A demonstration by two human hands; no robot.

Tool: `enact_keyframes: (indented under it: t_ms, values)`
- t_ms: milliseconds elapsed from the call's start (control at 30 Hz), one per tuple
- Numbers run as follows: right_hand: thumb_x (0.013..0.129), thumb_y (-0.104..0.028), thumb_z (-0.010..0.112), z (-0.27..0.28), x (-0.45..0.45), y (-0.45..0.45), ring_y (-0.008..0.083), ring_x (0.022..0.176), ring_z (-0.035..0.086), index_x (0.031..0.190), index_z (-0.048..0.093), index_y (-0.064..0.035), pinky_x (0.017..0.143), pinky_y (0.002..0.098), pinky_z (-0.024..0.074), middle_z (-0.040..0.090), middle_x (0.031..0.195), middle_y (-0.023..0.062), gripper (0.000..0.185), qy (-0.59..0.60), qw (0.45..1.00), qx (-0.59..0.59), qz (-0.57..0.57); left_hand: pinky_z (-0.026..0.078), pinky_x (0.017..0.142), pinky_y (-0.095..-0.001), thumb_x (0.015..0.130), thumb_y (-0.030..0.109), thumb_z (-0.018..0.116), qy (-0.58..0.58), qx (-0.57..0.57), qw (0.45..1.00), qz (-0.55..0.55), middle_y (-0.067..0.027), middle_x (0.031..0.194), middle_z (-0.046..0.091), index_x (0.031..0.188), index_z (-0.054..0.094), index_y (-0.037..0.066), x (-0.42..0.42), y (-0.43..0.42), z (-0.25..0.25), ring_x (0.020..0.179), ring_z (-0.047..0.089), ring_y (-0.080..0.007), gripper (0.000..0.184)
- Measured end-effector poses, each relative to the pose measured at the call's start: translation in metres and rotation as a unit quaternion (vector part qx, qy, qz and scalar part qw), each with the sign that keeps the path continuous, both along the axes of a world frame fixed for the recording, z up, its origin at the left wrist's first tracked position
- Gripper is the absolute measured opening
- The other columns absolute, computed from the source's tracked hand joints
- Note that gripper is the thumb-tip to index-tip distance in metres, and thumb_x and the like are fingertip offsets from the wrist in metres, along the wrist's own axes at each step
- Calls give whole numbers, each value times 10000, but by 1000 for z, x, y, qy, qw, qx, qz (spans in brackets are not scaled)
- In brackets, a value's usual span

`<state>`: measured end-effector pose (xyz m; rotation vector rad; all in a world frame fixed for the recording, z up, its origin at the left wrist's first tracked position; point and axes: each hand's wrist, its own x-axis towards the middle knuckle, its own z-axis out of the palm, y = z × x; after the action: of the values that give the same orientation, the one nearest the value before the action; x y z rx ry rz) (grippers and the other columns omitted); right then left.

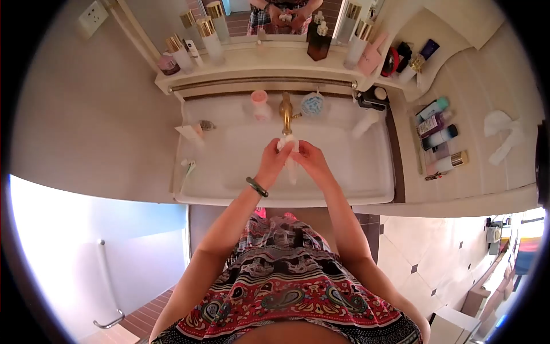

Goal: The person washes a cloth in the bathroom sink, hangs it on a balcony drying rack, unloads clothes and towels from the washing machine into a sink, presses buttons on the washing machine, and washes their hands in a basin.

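Over the white sink (229,183), my left hand (271,161) and my right hand (312,160) meet just below the brass faucet (286,112). Between them they grip a small white thing (289,141), with the fingers of both hands closed around its sides. Its kind is hard to make out, as the fingers cover part of it. A pale strip, cloth or running water, I cannot tell which, hangs below the hands. A dark green bangle (257,187) circles my left wrist.
Behind the faucet stand a pink cup (260,104) and a blue-white bath puff (312,104). A toothbrush (188,174) lies at the sink's left side. Bottles line the shelf (246,60) under the mirror; a rack on the right holds several more (440,137).
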<state>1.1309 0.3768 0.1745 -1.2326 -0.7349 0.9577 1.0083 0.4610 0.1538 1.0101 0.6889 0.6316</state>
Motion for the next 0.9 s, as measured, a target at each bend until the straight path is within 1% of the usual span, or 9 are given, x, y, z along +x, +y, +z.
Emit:
enact_keyframes:
  t_ms: [100, 167, 400, 567, 633, 800, 833, 867, 900]
  values:
    - [871, -189, 636, -9, 22, -10, 87, 799, 571, 876, 598, -65, 695, 242, 473, 608, 864, -9, 130, -171, 957, -220, 78, 369, 510, -220, 874, 267, 652, 54, 42, 997, -18, -2, 788, 573, 912, 577, 16, -4, 0, 0, 619, 468, -50, 265]
    - [885, -172, 625, -19, 35, -18, 66, 725, 528, 787, 543, -98, 637, 243, 445, 576, 802, -34, 148, 200, 978, -47, -31, 360, 498, -211, 878, 266, 649, 48, -12, 996, -71, 21, 773, 553, 918, 571, 37, -7, 2, 2, 610, 452, -38, 245]
    - [942, -153, 532, -77, 63, -34, 85, 668, 490, 852, 546, -82, 624, 233, 426, 530, 745, -40, 115, 206, 966, 4, -155, 348, 481, -191, 856, 272, 690, 49, -139, 984, -105, 51, 704, 483, 889, 556, 106, 2, -18, -53, 559, 418, -45, 216]
    - [930, -172, 535, -52, 69, -35, 87, 714, 504, 949, 561, -54, 658, 253, 431, 559, 770, 8, 123, -53, 995, -58, -66, 425, 510, -205, 878, 229, 663, 1, -279, 958, 72, 12, 720, 523, 908, 579, 75, -4, -18, -166, 610, 505, -74, 178]
    - [922, -179, 536, -9, 43, -34, 109, 736, 539, 1030, 562, -52, 665, 268, 445, 587, 780, 53, 168, -279, 946, -162, 38, 459, 557, -245, 891, 254, 640, -22, -281, 959, 8, -5, 762, 555, 915, 589, 90, 22, -38, -150, 658, 539, -104, 174]
    - [890, -174, 591, 8, -24, -79, 276, 791, 637, 1021, 609, -30, 686, 316, 512, 666, 907, 136, 196, -522, 843, 42, 124, 497, 815, -374, 908, 300, 580, -201, -244, 943, -101, -75, 1043, 608, 1085, 586, 97, 45, -56, -48, 960, 585, -210, 269]
    - [889, -171, 593, 26, -32, -90, 244, 802, 645, 1009, 611, -24, 671, 300, 515, 663, 937, 124, 191, -579, 809, 34, 90, 453, 882, -366, 912, 284, 547, -68, 84, 989, -98, -76, 1125, 566, 1165, 531, 97, 46, -52, -41, 1045, 535, -212, 316]
    - [888, -168, 594, 33, -35, -96, 213, 814, 652, 997, 614, -18, 656, 284, 517, 661, 968, 112, 187, -632, 773, 26, 54, 410, 948, -358, 915, 269, 513, 78, 401, 909, -84, -78, 1208, 525, 1245, 476, 96, 45, -48, -36, 1130, 486, -214, 374]
    - [888, -168, 594, 25, -27, -100, 213, 814, 652, 997, 614, -18, 656, 284, 517, 661, 968, 112, 187, -630, 774, 26, 57, 388, 981, -355, 917, 261, 497, 153, 539, 824, -84, -79, 1249, 504, 1285, 449, 96, 47, -44, -45, 1173, 461, -215, 406]
